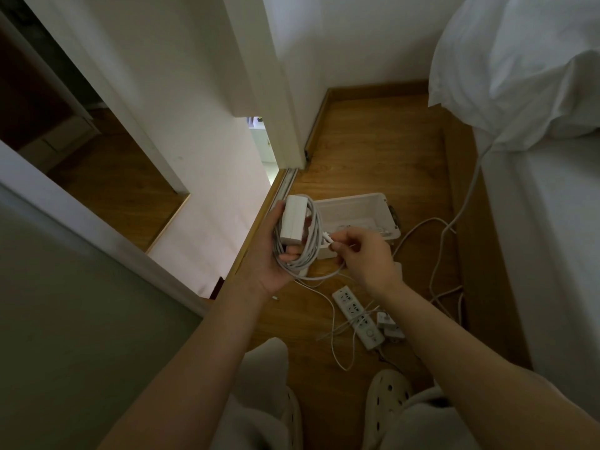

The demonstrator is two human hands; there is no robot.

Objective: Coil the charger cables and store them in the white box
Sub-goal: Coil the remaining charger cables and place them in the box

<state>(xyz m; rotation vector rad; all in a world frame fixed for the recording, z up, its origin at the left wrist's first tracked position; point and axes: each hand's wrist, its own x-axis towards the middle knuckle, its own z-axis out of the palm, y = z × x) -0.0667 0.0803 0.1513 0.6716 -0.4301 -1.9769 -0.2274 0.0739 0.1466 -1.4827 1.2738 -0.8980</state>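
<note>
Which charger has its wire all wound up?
The big white charger in the left hand; its wire loops around it. The small chargers beside the power strip lie on the floor among loose wires.

Nothing to read here, not a single word or number. The charger brick (pixel 293 219), just left of the white box (pixel 386 206), turns up a plain white face with no legible print. The charger cable (pixel 315 222) wound round it carries no mark I can make out. On the floor, nearer the camera than the white box, the power strip (pixel 357 316) may have tiny markings by its sockets and round button, but they are too small and blurred to read.
</note>
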